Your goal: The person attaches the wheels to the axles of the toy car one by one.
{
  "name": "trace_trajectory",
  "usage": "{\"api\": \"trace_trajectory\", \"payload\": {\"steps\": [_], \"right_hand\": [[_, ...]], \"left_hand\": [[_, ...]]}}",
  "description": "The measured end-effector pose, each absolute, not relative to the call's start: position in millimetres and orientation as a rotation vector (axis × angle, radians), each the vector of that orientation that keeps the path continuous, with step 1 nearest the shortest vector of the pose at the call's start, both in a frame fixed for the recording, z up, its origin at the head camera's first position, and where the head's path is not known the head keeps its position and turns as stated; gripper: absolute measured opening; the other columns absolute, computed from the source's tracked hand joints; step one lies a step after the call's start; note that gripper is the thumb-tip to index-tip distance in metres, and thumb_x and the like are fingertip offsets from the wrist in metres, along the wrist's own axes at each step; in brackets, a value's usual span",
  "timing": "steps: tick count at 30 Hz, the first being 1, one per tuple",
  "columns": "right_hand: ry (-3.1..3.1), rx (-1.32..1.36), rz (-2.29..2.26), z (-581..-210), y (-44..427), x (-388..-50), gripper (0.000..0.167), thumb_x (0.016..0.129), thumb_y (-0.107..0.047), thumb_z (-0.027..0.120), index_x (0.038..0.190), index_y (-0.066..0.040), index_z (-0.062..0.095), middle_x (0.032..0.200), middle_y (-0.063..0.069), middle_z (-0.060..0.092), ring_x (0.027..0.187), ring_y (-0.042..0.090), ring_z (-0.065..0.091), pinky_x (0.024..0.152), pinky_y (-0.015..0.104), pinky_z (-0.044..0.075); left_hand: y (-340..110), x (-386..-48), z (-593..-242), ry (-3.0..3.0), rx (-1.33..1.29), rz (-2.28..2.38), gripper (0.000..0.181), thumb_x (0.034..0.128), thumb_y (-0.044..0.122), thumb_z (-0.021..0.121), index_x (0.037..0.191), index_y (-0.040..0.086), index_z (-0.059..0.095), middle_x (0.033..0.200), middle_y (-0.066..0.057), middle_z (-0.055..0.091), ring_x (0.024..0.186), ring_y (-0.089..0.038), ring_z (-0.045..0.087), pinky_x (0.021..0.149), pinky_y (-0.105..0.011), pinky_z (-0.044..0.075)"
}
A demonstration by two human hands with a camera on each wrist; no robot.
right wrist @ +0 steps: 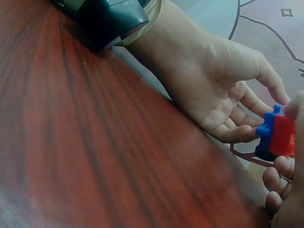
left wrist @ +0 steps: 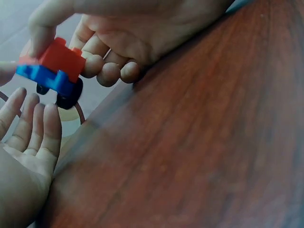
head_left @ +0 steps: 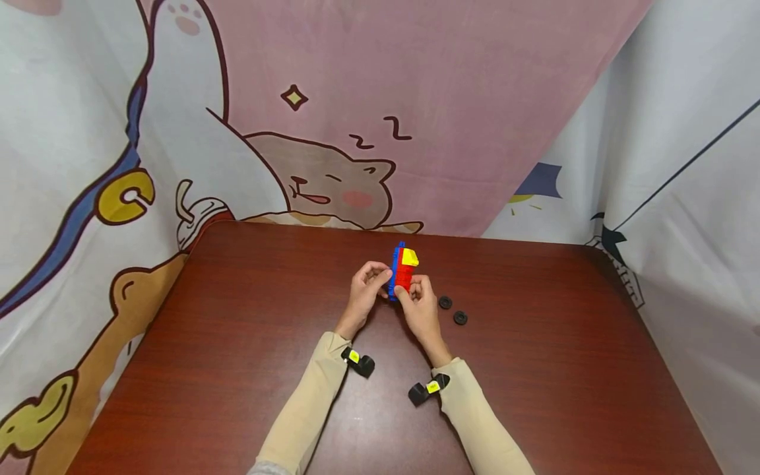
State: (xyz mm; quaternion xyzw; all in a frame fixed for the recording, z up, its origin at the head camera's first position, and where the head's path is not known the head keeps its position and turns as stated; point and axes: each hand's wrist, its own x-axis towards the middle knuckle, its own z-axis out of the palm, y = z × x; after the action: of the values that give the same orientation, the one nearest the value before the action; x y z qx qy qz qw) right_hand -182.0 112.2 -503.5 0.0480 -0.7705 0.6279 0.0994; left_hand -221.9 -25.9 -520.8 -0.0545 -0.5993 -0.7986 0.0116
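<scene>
Holding a small toy vehicle of blue, red and yellow plastic blocks [head_left: 406, 272] between two hands, a person works above a dark reddish-brown wooden surface [head_left: 564, 369]. The toy is raised near the middle of the surface's width, short of its far edge. Its blue base faces the left hand [head_left: 363, 294], and its yellow block [head_left: 410, 256] sits at the end toward the far edge.

The right hand [head_left: 421, 313] grips the red part, its thumb pressed on the blocks and its other fingers bent. The left thumb touches the blue base, while the other left fingers lie loosely beside it; whether they also grip it cannot be told. In the left wrist view a black wheel [left wrist: 70, 96] is fitted under the blue base, with a second, darker round part next to it.

Two loose, round black wheels lie flat on the surface just beside the right hand, toward the right edge: one [head_left: 444, 302] nearer the far edge, the other [head_left: 460, 318] slightly closer to the person. Pale beige sleeves [head_left: 309, 402] cover both forearms, and a black wrist camera [head_left: 366, 366] shows at the left cuff. Beyond the far edge hangs a printed curtain [head_left: 463, 99] with a sleeping cat.
</scene>
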Motion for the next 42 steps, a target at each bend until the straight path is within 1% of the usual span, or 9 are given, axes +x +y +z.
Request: {"api": "trace_trajectory", "payload": {"steps": [3,5,7,10,16,18,24,36,42], "right_hand": [[-2.215,0.121,1.974,-504.3,114.3,-183.5,0.026,0.096,-0.007,0.061,0.112,0.011,0.050,0.073,0.002,0.050,0.062,0.011,0.047,0.059,0.019,0.040],[-2.192,0.109,2.025,-504.8,115.1,-184.2,0.023,0.097,-0.006,0.059,0.111,0.010,0.050,0.073,0.001,0.052,0.063,0.019,0.051,0.060,0.020,0.043],[-2.192,0.109,2.047,-505.3,115.7,-184.5,0.021,0.097,-0.006,0.057,0.111,0.009,0.051,0.075,0.002,0.056,0.066,0.031,0.055,0.062,0.024,0.047],[-2.220,0.125,2.039,-505.5,116.0,-184.2,0.019,0.097,-0.005,0.056,0.111,0.007,0.051,0.079,0.005,0.061,0.072,0.040,0.058,0.066,0.027,0.051],[-2.295,0.176,1.965,-500.4,114.5,-181.5,0.016,0.094,-0.001,0.054,0.108,0.008,0.052,0.083,0.012,0.065,0.071,0.015,0.060,0.068,0.028,0.052],[-2.312,0.192,1.947,-499.2,114.5,-181.1,0.016,0.093,0.000,0.054,0.108,0.008,0.053,0.085,0.015,0.066,0.072,0.012,0.059,0.069,0.025,0.050],[-2.366,0.195,1.896,-497.1,114.9,-180.6,0.020,0.093,-0.004,0.055,0.111,0.006,0.054,0.087,0.018,0.066,0.074,0.014,0.056,0.067,0.021,0.043],[-2.242,0.193,1.917,-499.6,115.4,-180.1,0.032,0.098,-0.012,0.060,0.120,0.011,0.055,0.094,0.014,0.058,0.078,0.012,0.052,0.068,0.019,0.043],[-2.084,0.231,1.890,-504.9,118.2,-176.1,0.032,0.097,-0.007,0.062,0.120,0.014,0.054,0.094,0.015,0.056,0.075,0.014,0.052,0.065,0.020,0.043]], "left_hand": [[-24.0,-227.8,-530.5,-1.807,-0.142,-2.512,0.028,0.0956,0.000,0.061,0.117,-0.018,0.055,0.096,-0.003,0.066,0.087,-0.018,0.062,0.077,-0.045,0.057],[-23.3,-228.4,-532.2,-1.798,-0.145,-2.527,0.031,0.0970,0.004,0.061,0.121,-0.016,0.056,0.105,-0.012,0.068,0.094,-0.018,0.065,0.087,-0.049,0.056],[-23.2,-228.0,-532.6,-1.836,-0.156,-2.524,0.033,0.0986,0.009,0.061,0.125,-0.012,0.057,0.114,-0.019,0.068,0.097,-0.014,0.067,0.089,-0.044,0.056],[-23.9,-226.4,-532.7,-1.909,-0.188,-2.513,0.036,0.1000,0.015,0.060,0.129,-0.005,0.059,0.119,-0.020,0.068,0.094,-0.009,0.069,0.081,-0.031,0.057],[-24.6,-224.5,-530.5,-1.979,-0.176,-2.509,0.036,0.0978,0.014,0.063,0.129,-0.005,0.061,0.106,-0.007,0.071,0.082,-0.007,0.066,0.067,-0.024,0.054],[-24.1,-224.5,-530.2,-1.988,-0.174,-2.511,0.036,0.0968,0.012,0.064,0.127,-0.006,0.062,0.102,-0.005,0.071,0.079,-0.007,0.065,0.066,-0.023,0.054],[-22.5,-224.7,-530.2,-2.005,-0.180,-2.497,0.033,0.0962,0.013,0.064,0.122,-0.007,0.064,0.095,-0.002,0.072,0.074,-0.008,0.065,0.065,-0.022,0.054],[-25.8,-226.7,-527.5,-1.986,-0.175,-2.532,0.033,0.0996,0.010,0.058,0.125,-0.012,0.059,0.089,0.008,0.070,0.071,-0.007,0.064,0.067,-0.024,0.054],[-26.4,-226.3,-529.1,-2.002,-0.156,-2.530,0.034,0.0995,0.012,0.060,0.125,-0.010,0.060,0.091,0.008,0.071,0.073,-0.011,0.064,0.068,-0.026,0.055]]}}
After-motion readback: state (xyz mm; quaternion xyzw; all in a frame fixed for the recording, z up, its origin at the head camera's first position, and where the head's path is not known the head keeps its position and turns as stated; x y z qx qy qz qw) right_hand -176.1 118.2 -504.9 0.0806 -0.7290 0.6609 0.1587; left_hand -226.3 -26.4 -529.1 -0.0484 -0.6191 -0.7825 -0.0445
